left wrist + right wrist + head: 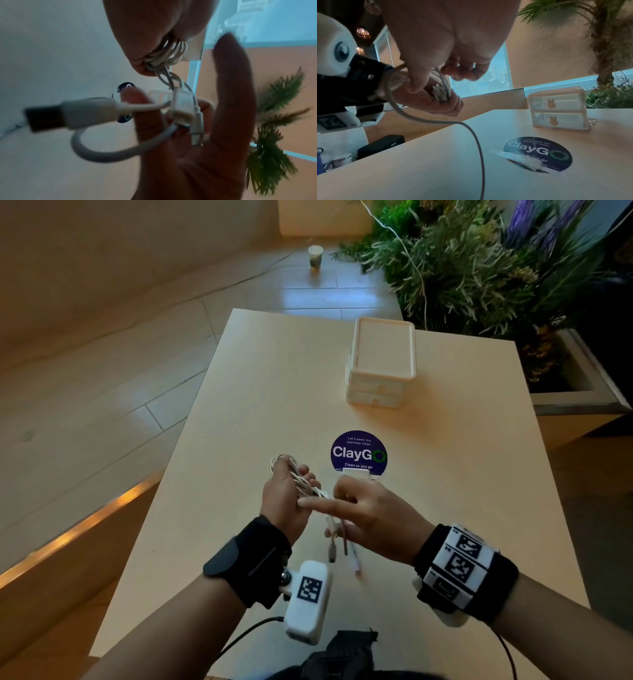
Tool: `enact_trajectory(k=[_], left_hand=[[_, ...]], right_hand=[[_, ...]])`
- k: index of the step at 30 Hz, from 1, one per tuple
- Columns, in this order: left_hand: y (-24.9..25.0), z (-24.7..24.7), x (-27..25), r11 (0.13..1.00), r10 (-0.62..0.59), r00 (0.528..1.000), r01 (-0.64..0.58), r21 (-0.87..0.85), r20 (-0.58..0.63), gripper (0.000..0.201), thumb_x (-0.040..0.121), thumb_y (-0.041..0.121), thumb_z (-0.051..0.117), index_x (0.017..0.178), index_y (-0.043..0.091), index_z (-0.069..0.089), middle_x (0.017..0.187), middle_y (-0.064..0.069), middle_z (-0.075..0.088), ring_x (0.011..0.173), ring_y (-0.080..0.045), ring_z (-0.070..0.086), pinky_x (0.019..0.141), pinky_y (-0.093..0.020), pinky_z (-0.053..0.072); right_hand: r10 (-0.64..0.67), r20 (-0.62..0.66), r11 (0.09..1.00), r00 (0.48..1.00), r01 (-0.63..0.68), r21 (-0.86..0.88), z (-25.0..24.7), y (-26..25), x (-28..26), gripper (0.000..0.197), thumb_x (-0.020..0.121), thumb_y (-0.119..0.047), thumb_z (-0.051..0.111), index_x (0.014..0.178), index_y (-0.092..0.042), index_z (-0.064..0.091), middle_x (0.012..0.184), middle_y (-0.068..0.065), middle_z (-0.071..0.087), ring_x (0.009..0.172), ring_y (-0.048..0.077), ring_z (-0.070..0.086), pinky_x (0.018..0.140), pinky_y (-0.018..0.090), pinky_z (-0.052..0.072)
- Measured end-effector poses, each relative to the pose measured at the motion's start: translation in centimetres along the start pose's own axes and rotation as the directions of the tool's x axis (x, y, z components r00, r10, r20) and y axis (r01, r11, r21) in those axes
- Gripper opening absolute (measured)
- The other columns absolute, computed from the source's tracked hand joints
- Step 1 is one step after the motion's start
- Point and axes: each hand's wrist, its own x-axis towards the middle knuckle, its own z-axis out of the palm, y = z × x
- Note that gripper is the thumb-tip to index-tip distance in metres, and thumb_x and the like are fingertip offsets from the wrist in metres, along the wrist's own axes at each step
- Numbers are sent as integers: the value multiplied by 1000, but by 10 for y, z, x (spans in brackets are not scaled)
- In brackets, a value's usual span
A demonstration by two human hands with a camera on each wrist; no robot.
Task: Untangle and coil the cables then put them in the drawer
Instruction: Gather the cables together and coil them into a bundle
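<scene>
Overhead, one white coil (295,477) between two hands, one two-drawer box (380,361) beyond

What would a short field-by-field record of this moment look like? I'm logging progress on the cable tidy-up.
left hand: left hand grips a bundle of white cables looped round its fingers
right hand: right hand works at the loose ends, forefinger out toward the left hand; whether it pinches a strand cannot be told
loose ends: several plugs dangle between the hands, above the table
drawer unit: small two-drawer box at the far side, both drawers closed
sticker: round ClayGo sticker on the table
progress: coiling under way, nothing stowed
</scene>
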Motion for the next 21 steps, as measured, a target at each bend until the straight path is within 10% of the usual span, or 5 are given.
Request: enact_trajectory(k=[6,10,15,18,21], left_hand=[[-8,-14,-3,800,220,956,-289,526,192,18,98,27,40,86,13,41,66,-2,43,49,-12,41,41,-22,35],[-14,-17,-15,617,37,942,-284,734,333,33,96,45,41,96,12,49,71,-3,50,49,-5,47,43,-19,36],[-11,-10,-29,717,-266,842,-152,680,469,57,90,66,21,109,29,60,71,5,67,59,0,59,52,-15,40],[-8,-10,-30,661,-312,808,-193,725,499,13,79,32,64,90,28,60,65,12,59,55,0,50,50,-17,35],[-1,-16,-25,608,-397,814,-113,786,424,14,72,10,65,82,18,59,63,5,52,55,-7,45,48,-18,33]], right_hand=[[210,62,815,976,-209,541,-3,9,-2,16,87,-34,57,91,-22,67,87,-3,51,77,8,49,71,18,42],[408,234,483,883,-426,765,-12,7,7,8,91,-22,59,88,-15,61,76,3,57,62,7,49,60,20,42],[483,357,229,799,-509,830,-16,5,21,2,89,-13,62,87,-13,62,61,-6,56,50,11,48,45,22,40],[493,396,185,775,-538,823,-19,3,29,7,85,-12,66,89,-11,61,61,-4,61,51,12,53,46,21,43],[439,508,163,742,-621,767,-28,7,31,22,83,-15,67,104,-13,60,71,0,65,59,10,60,54,21,48]])
